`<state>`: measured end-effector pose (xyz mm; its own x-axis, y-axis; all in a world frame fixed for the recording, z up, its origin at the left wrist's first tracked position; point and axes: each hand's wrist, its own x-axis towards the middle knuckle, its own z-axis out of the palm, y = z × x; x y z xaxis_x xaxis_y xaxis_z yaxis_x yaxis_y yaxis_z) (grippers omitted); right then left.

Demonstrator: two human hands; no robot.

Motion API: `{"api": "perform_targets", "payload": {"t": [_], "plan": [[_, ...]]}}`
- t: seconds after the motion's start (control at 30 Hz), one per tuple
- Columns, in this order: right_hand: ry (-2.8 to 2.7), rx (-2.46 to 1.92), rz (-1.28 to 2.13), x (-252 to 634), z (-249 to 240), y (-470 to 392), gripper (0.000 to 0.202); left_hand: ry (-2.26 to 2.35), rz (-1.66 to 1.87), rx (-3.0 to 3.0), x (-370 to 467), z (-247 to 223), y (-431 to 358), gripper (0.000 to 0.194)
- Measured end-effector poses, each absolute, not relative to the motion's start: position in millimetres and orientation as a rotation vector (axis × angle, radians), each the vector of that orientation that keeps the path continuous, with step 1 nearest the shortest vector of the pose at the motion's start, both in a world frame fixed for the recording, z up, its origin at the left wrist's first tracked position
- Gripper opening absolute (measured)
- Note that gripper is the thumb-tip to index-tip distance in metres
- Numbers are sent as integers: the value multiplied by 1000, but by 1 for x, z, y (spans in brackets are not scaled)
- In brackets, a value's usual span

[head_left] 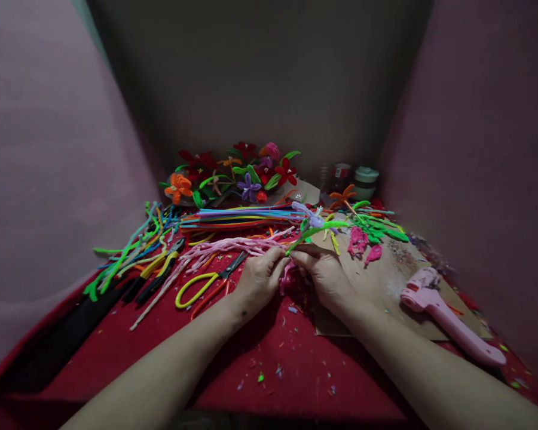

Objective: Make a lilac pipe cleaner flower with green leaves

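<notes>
My left hand (263,276) and my right hand (326,279) meet over the middle of the table. Both are closed, fingertips pinching the lower end of a bright green pipe cleaner (316,230) that slants up to the right. Just beyond it is a light purple pipe-cleaner flower (312,218); I cannot tell whether the two are joined. Scissors (226,272) with one yellow and one red handle lie left of my left hand. Behind them runs a bundle of pale pink pipe cleaners (233,245). A cardboard sheet (363,292) lies beneath and beside my right hand.
A pink glue gun (459,331) rests at the right. Yellow-and-black pliers (167,267) lie left, beside loose pipe cleaners (137,251). Straight coloured pipe cleaners (246,215) lie farther back, before finished flowers (248,188). A lidded jar (366,182) stands back right. Scraps dot the red cloth (237,370).
</notes>
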<state>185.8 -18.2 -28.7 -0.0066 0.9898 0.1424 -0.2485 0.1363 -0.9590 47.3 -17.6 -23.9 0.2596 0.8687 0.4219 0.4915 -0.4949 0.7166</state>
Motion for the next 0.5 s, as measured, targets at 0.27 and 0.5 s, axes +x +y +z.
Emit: {"api": "perform_targets", "payload": {"t": [0.27,0.5], "plan": [[-1173,-941,1195,189,-25,-22,16,1093,973,1686,47,-18,-16,16],[-1162,-870,1280,190,-29,-20,15,843,880,1280,44,-14,-12,17]]}}
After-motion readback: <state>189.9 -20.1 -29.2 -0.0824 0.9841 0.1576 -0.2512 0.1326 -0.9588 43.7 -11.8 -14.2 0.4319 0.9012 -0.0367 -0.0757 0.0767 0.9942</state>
